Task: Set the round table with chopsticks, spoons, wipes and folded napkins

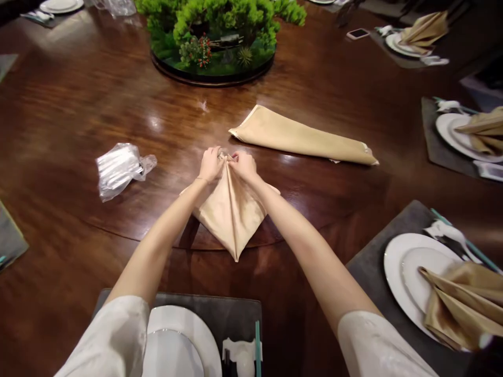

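A gold satin napkin lies on the wooden table in front of me, folded to a point that faces me, with a ridge down its middle. At its far end my left hand grips the gathered cloth, fingers closed. Right beside it, my right hand pinches the same end between bent fingers. The cloth inside the fingers is mostly hidden. Beyond my right hand rests a long folded stack of beige cloth, apart from both hands.
A clear plastic packet lies to the left. A round green miniature garden stands at the back. Nearest me are white plates on a grey placemat. On the right, plates carry folded napkins. A phone lies farther back.
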`<state>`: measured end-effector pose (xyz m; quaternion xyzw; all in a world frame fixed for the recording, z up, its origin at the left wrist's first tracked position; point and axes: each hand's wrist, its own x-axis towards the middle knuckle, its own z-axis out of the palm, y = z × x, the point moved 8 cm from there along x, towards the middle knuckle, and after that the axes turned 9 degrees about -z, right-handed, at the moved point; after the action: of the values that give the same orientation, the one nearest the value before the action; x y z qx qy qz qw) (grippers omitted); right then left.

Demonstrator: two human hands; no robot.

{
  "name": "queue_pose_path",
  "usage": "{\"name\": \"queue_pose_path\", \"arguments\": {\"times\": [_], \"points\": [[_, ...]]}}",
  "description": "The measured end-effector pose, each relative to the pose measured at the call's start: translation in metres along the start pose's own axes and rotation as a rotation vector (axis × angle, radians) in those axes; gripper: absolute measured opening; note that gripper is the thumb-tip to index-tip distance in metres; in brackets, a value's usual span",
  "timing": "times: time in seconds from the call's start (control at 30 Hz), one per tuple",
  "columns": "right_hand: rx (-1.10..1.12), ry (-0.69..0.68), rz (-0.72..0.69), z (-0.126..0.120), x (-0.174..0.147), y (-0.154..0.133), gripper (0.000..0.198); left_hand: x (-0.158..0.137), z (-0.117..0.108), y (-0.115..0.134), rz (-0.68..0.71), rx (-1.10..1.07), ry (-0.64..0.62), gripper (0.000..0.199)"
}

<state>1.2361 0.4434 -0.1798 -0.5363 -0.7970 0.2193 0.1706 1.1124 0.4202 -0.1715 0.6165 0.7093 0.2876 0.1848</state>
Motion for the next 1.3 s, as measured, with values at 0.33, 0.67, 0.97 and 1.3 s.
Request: {"name": "queue_pose_path", "arguments": {"times": [0.33, 0.67, 0.97, 1.3], "points": [[-0.323, 0.006, -0.688, -0.046, -0.174, -0.022, 0.038, -0.201, -0.069, -0.03, 0.644, 0.322, -0.188, 0.054], [-0.403, -0.182, -0.795, -0.028, -0.211, 0.013, 0.038, -0.212, -0.043, -0.023, 0.605, 0.462, -0.348, 0.046], [0.02, -0.181, -0.381, -0.033, -0.148, 0.029, 0.028, -0.156, -0.051, -0.036, 0.089, 0.081, -0.321, 0.033], [0.23, -0.17, -0.006, -0.016, -0.08, 0.042, 0.035, -0.087, -0.02, -0.063, -0.379, -0.343, -0.361, 0.048]]}}
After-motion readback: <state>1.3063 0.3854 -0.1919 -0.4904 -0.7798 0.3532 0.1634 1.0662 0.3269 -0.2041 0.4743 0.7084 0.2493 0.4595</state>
